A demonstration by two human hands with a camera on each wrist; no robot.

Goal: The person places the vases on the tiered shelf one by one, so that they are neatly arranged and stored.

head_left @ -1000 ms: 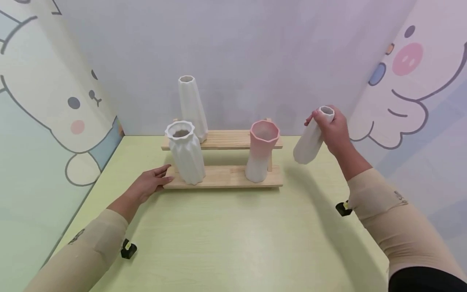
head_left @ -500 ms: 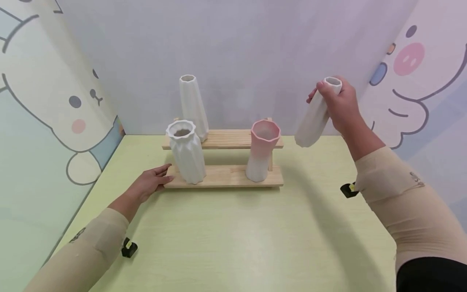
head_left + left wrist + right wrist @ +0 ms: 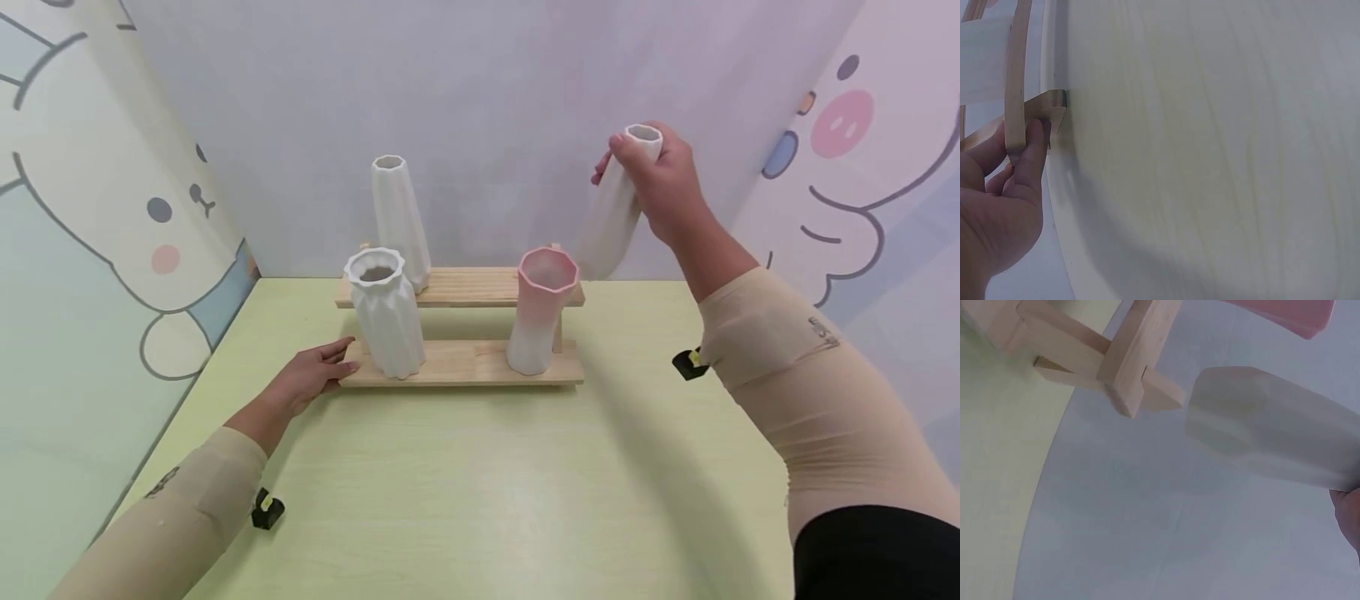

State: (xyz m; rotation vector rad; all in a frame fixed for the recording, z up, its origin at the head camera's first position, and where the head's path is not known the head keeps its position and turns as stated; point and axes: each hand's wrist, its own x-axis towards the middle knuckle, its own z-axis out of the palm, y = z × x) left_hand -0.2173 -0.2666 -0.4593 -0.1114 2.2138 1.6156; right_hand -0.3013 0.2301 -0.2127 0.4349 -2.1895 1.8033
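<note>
My right hand (image 3: 663, 179) grips a slim white vase (image 3: 617, 208) round its neck, tilted, in the air beside the right end of a two-tier wooden stand (image 3: 465, 367). In the right wrist view the base of that white vase (image 3: 1260, 422) hangs close to the end of the upper shelf (image 3: 1141, 350). At the stand's lower left end my left hand (image 3: 307, 377) pinches the board's end; the left wrist view shows its thumb and fingers (image 3: 1030, 153) on either side of the board (image 3: 1016, 81).
On the lower shelf stand a wide white ribbed vase (image 3: 390, 325) at left and a pink-and-white vase (image 3: 536, 317) at right. A tall white vase (image 3: 401, 225) is on the upper shelf's left. The stand rests on a pale green table (image 3: 450, 475) before a plain wall (image 3: 495, 100).
My right hand has lifted the slim white vase, first up and slightly right, then up and left towards the stand's upper right end. The left hand stays on the stand.
</note>
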